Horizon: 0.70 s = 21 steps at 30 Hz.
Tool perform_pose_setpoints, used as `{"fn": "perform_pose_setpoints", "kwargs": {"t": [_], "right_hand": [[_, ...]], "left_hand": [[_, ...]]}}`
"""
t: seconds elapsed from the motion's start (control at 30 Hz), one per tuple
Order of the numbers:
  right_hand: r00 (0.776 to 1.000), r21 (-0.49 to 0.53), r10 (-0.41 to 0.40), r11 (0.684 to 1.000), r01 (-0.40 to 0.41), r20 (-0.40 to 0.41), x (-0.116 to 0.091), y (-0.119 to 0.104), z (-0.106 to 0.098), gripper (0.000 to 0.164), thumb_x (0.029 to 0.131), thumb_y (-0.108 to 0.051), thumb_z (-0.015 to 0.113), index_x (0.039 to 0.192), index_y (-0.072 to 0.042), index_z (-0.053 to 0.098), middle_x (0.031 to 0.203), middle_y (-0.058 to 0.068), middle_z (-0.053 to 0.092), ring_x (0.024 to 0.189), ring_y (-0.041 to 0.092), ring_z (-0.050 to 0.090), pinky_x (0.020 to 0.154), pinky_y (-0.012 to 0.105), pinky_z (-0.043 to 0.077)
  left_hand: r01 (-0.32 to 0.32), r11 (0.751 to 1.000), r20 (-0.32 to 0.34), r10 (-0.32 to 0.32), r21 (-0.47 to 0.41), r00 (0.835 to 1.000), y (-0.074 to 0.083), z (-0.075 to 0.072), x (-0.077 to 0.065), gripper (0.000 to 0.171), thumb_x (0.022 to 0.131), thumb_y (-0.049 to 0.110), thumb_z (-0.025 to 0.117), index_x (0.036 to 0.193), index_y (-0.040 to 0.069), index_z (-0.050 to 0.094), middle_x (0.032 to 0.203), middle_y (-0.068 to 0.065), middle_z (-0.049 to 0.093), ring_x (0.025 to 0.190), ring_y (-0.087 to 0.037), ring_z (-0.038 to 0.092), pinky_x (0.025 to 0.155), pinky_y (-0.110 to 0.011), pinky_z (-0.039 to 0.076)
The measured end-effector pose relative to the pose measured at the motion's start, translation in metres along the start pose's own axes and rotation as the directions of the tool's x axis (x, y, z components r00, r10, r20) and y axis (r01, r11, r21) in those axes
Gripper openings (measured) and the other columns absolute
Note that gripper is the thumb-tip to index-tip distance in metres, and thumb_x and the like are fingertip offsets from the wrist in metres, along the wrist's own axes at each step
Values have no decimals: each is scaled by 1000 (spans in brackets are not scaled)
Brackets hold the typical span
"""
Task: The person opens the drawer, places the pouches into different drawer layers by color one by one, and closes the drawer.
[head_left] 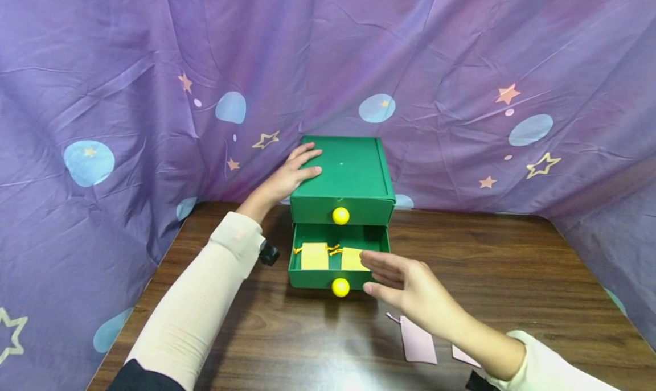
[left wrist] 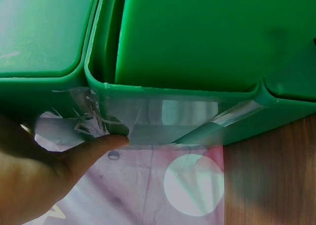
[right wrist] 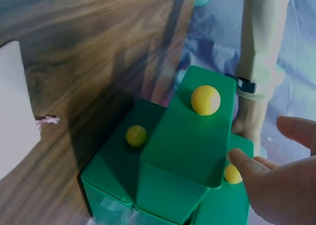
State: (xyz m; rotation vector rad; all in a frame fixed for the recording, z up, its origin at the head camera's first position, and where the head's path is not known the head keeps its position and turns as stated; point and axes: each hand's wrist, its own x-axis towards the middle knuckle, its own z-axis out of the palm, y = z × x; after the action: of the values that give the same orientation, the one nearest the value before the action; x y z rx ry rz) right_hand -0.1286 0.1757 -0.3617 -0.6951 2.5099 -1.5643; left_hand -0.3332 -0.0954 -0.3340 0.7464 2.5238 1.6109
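Note:
A green drawer cabinet (head_left: 342, 166) with yellow round knobs stands at the back of the table. Its middle drawer (right wrist: 185, 148) is pulled out, between a closed top drawer (head_left: 312, 210) and a closed bottom drawer (right wrist: 113, 158). Inside the pulled-out drawer lie two yellow drawstring pouches (head_left: 314, 256), the right one partly hidden by my right hand (head_left: 405, 283). That hand is held with straight fingers near the drawer's front right corner, holding nothing. My left hand (head_left: 294, 172) rests on the cabinet's top left edge, fingers extended over the top.
On the table to the right lies a pink drawstring pouch (head_left: 417, 341), and a second pink piece (head_left: 463, 354) shows partly beneath my right forearm. A purple star-patterned curtain (head_left: 328, 55) hangs close behind the cabinet. Clear tape (left wrist: 239, 112) runs along the cabinet's side.

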Motion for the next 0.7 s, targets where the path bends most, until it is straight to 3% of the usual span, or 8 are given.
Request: {"fn": "perform_pose_setpoints", "kwargs": {"t": [0.47, 0.7], "right_hand": [[996, 59, -77, 995, 80, -41, -10, 9, 8, 45, 95, -9, 75, 136, 4, 62, 134, 18, 68, 119, 34, 67, 96, 32, 56], [998, 64, -48, 997, 50, -31, -14, 14, 11, 42, 96, -13, 74, 134, 2, 65, 130, 17, 70, 114, 30, 71, 92, 24, 56]], "left_hand": [[2, 1000, 6, -2, 11, 1000, 1, 0, -1, 55, 107, 13, 53, 157, -3, 37, 172, -11, 11, 159, -29, 4, 128, -45, 11], [3, 1000, 6, -3, 9, 1000, 1, 0, -2, 55, 107, 14, 53, 157, -1, 37, 172, -10, 11, 159, -28, 4, 128, -46, 11]]}}
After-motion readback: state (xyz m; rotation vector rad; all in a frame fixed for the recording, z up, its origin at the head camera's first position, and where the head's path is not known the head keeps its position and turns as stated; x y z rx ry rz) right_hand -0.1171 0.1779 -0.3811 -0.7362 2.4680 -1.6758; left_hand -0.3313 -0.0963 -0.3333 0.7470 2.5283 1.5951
